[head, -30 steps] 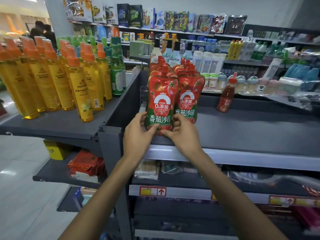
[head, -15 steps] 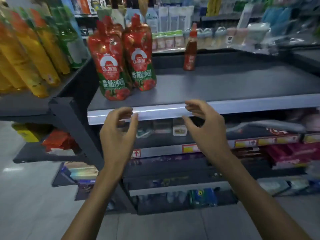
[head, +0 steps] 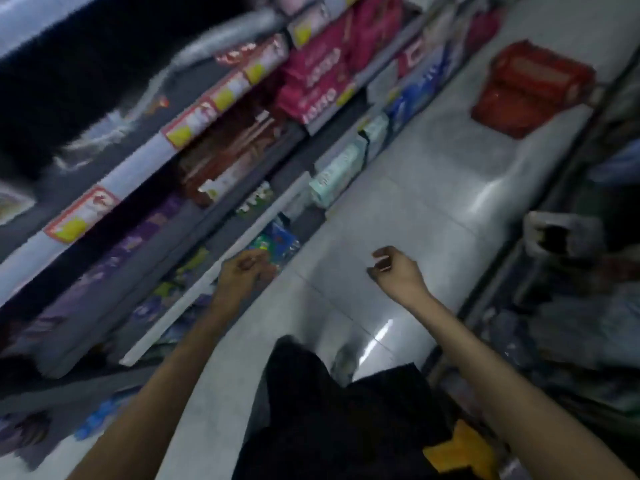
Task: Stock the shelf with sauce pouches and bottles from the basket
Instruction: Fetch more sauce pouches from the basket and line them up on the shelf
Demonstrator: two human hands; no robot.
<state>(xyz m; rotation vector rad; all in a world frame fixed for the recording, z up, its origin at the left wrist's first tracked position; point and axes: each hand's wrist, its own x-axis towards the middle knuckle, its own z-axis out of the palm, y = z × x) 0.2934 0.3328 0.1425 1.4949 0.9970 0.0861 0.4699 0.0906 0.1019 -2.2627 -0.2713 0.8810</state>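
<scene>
The view is blurred and tilted down the aisle. A red basket (head: 530, 86) stands on the pale floor at the far right, well beyond both hands. My left hand (head: 242, 275) hangs in front of the lower shelves, fingers loosely curled, holding nothing. My right hand (head: 394, 271) hovers over the floor tiles, also loosely curled and empty. The sauce pouches and the top shelf are out of view.
Lower shelves (head: 214, 188) run along the left with pink boxes (head: 318, 71), purple packs and pale green packs (head: 339, 171). Another rack with goods (head: 571, 306) lines the right side. My dark trousers (head: 329, 410) fill the bottom middle.
Both hands left the tomato sauce pouch on the top shelf and dropped away. The view swung down and right, from the shelf to the aisle floor and the basket.
</scene>
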